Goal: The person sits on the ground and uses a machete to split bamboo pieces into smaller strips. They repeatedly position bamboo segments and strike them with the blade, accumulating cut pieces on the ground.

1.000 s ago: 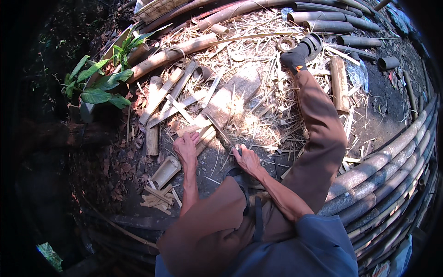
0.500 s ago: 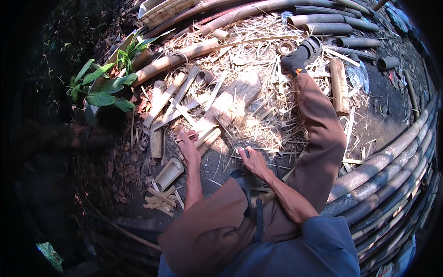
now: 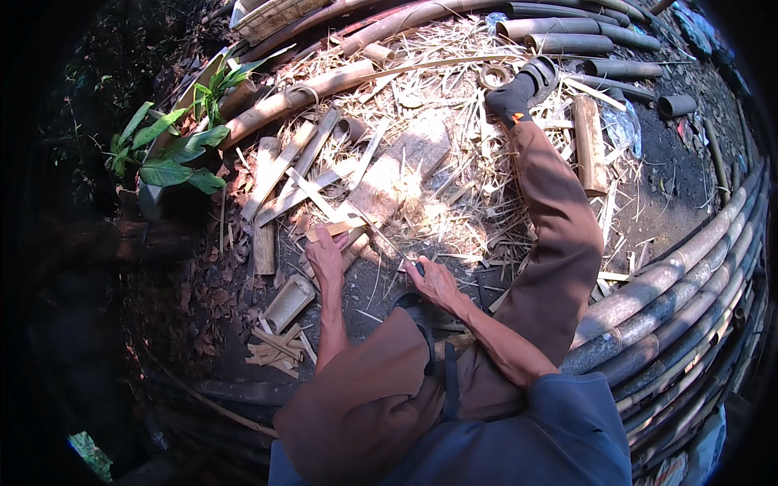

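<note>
Only the head view here, looking straight down at someone sitting on the ground in a mess of bamboo offcuts and dry shavings.

The left hand [image 3: 326,257] is pinching a thin, pale bamboo strip [image 3: 339,228] at its near end, fingers closed around it, pressing it onto the worn wooden block [image 3: 397,174] that lies just ahead. The right hand [image 3: 435,281] is clenched on the handle of a knife [image 3: 387,241]; the slim dark blade angles up and left toward the strip, and the tip looks like it's touching or right beside it, hard to say which.

Compared with a second ago, the left hand has slid a little forward and up along the strip, and the right has come in closer, so to me it looks like a cut is being lined up or just starting.

Around them: a short bamboo tube [image 3: 288,301] near the left wrist, a small pile of split sticks [image 3: 274,350] below it, and long bamboo poles [image 3: 673,308] stacked along the right.
</note>
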Demonstrator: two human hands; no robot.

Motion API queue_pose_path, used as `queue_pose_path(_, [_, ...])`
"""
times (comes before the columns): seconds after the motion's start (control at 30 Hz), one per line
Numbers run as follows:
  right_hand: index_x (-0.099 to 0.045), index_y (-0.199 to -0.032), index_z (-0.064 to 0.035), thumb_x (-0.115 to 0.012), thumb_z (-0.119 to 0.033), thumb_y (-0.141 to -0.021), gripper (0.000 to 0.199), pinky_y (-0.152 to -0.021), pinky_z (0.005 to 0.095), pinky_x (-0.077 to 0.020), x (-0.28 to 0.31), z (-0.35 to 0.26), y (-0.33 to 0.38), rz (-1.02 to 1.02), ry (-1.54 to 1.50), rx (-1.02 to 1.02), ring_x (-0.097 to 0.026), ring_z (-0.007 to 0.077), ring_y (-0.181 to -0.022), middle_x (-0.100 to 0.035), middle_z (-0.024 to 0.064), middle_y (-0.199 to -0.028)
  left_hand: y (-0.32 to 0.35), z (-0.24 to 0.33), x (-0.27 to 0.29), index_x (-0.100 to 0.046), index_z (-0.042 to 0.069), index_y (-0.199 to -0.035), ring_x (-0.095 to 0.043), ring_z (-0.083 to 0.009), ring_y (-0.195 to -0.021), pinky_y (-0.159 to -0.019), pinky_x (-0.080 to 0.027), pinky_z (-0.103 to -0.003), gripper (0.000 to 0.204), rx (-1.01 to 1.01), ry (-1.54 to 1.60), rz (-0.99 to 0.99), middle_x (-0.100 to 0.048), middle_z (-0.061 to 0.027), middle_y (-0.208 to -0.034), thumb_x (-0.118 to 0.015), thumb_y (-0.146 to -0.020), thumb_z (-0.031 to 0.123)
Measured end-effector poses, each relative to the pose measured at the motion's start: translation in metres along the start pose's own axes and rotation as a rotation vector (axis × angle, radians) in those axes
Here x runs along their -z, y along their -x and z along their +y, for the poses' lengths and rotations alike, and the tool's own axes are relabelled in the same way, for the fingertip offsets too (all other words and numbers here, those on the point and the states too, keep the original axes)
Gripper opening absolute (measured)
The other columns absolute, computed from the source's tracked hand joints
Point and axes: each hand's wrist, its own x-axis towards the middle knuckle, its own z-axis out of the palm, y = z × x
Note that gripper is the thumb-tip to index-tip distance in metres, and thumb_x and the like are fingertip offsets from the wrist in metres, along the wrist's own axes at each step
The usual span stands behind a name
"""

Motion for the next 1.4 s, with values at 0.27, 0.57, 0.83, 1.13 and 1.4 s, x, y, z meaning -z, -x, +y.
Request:
queue_pose_path(0.27, [-0.064, -0.098, -0.0004, -0.048, -0.057, -0.092, 0.060, -0.061, 0.0416, -0.0447, 0.017, -0.021, 0.000, -0.009, -0.263, -0.024, -0.060, 0.0248, -0.063, -0.059, 0.0167, -0.063, -0.043, -0.069, -0.009, -0.052, -0.002, -0.098, -0.060, -0.0224, -0.071, -0.062, -0.050, -0.034, 0.031, -0.022, 0.107, -0.068, -0.061, -0.0138, -0.081, -0.042, -0.098, 0.027])
queue_pose_path(0.57, [-0.055, -0.085, -0.0075, -0.071, -0.037, -0.085, 0.034, -0.044, 0.0233, -0.0381, 0.045, -0.036, -0.028, -0.143, -1.105, -0.107, -0.046, 0.0056, -0.049, -0.049, -0.0013, -0.064, 0.041, -0.024, 0.010, -0.051, 0.004, -0.091, -0.040, -0.0142, -0.036, -0.035, -0.037, -0.027, 0.033, 0.539, 0.034, -1.022, -0.043, -0.0047, -0.050, -0.048, -0.100, 0.035])
queue_pose_path(0.83, [-0.045, -0.083, -0.0086, -0.060, -0.017, -0.087, 0.018, -0.039, 0.0236, -0.0392, 0.029, -0.029, -0.047, 0.213, -1.374, -0.096, -0.044, 0.0053, -0.044, -0.045, -0.0038, -0.059, 0.057, -0.024, 0.038, -0.051, -0.003, -0.103, -0.062, -0.0222, -0.064, -0.061, -0.054, -0.032, 0.033, 0.607, 0.284, -0.553, -0.061, -0.0157, -0.078, -0.043, -0.102, 0.029])
queue_pose_path(1.13, [-0.051, -0.089, -0.0069, -0.062, -0.023, -0.088, 0.019, -0.037, 0.0228, -0.0391, 0.033, -0.014, -0.050, 0.334, -1.238, -0.120, -0.046, 0.0061, -0.043, -0.048, -0.0018, -0.060, 0.104, 0.004, 0.027, -0.044, -0.009, -0.124, -0.061, -0.0308, -0.109, -0.098, -0.050, -0.040, 0.043, -0.224, 0.392, -0.513, -0.056, -0.0255, -0.121, -0.039, -0.103, 0.028])
queue_pose_path(1.4, [-0.057, -0.106, -0.0047, -0.053, -0.044, -0.095, 0.041, -0.058, 0.0451, -0.0435, 0.034, -0.041, 0.008, 0.219, -0.358, 0.183, -0.058, 0.0354, -0.059, -0.055, 0.0184, -0.062, -0.009, -0.042, 0.072, -0.049, -0.013, -0.097, -0.066, -0.0361, -0.101, -0.087, -0.058, -0.038, 0.027, -0.083, 0.061, -0.015, -0.061, -0.0281, -0.104, -0.036, -0.096, 0.010])
